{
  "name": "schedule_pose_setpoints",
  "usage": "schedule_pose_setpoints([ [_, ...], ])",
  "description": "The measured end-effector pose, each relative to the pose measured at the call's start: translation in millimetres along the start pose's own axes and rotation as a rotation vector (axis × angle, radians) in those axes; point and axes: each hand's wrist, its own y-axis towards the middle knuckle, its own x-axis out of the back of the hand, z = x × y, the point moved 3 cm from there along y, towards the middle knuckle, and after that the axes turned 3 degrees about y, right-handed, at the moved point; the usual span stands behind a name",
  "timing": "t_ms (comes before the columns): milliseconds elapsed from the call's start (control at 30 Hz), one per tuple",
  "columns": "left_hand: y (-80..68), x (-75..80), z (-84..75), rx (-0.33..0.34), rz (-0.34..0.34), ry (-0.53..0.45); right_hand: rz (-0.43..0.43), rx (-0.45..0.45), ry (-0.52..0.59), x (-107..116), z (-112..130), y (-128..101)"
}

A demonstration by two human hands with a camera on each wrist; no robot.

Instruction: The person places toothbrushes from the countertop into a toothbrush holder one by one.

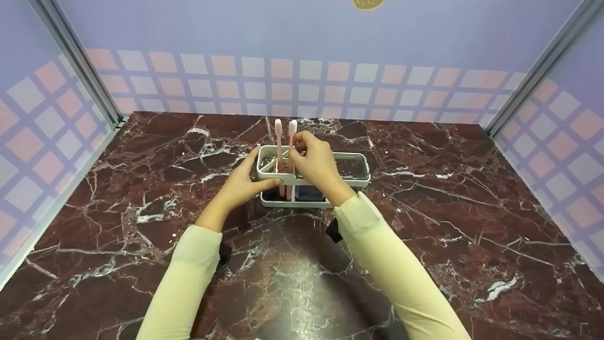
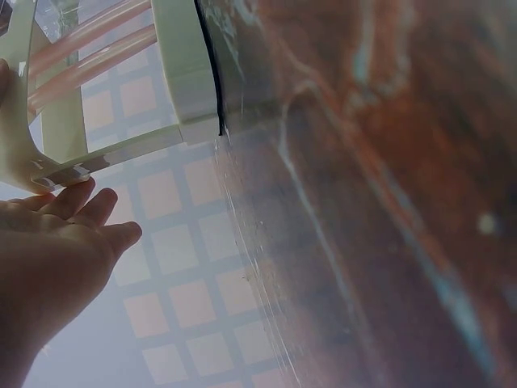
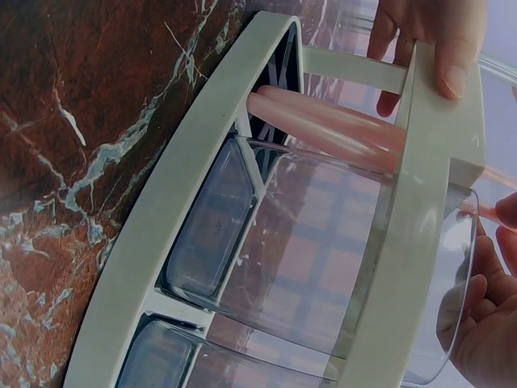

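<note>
A pale green-white toothbrush holder [image 1: 357,182] with an upper and a lower frame stands on the tabletop. Two pink toothbrushes are upright in its left compartment, a left toothbrush [image 1: 279,137] and a right toothbrush [image 1: 293,128]. My left hand [image 1: 240,186] holds the holder's left end, thumb on the front of the upper rim. Thumb and index finger of my right hand [image 1: 317,161] pinch the right toothbrush below its bristles. In the right wrist view, both pink handles [image 3: 323,125] slant side by side, their lower ends at the bottom frame.
Clear cups sit in the holder's other compartments; one clear cup [image 3: 214,218] shows beside the handles. Dark red marble tabletop [image 1: 448,212] surrounds the holder. Behind it rises a lilac wall [image 1: 302,33] with a checked band, and side panels flank the table.
</note>
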Motion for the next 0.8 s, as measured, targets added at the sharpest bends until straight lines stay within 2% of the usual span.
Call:
schedule_pose_setpoints([
  [300,-0.7,0.9,1.1,-0.006,-0.002,-0.017,0.01,-0.009,-0.012,-1.2,-1.2,1.4],
  [500,-1.2,1.6,2.4,-0.003,0.001,-0.018,0.027,-0.043,0.027,4.7,-4.5,3.5],
  [700,-2.2,2.6,1.7,0.028,0.021,0.036,0.048,-0.117,0.096,30.3,-15.7,4.7],
  [800,-2.9,6.0,2.2,0.032,0.036,0.081,0.043,-0.112,0.096,51.5,-26.3,3.8],
])
